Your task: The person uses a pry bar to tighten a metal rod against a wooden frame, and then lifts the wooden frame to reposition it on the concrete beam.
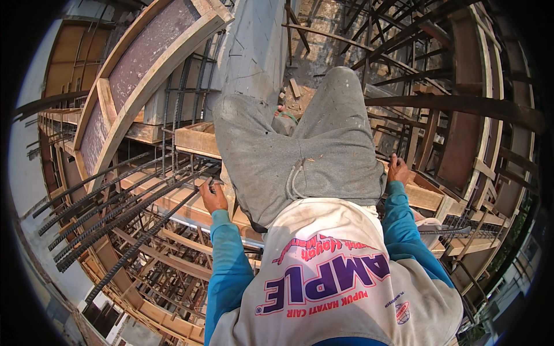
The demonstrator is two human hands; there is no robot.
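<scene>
I am seated with my knees apart, in grey trousers [300, 155] spotted with pale flecks. At my left hip, my left hand [213, 195] is at the timber formwork [196, 209], thumb and forefinger apart, close to the ends of ribbed steel bars [124, 216]. I see no tool in it. Beside my right thigh, my right hand [398, 170] rests at the edge of a wooden formwork board [424, 197], its fingers partly curled over it. The undersides of both hands are hidden.
A curved wooden formwork panel [151, 95] rises at the left front. Ahead stands a grey concrete wall [251, 49]. Dark scaffold poles [461, 106] cross on the right. Wood offcuts [295, 87] lie far below between my knees. Slatted timber framing [167, 259] shows through gaps at lower left.
</scene>
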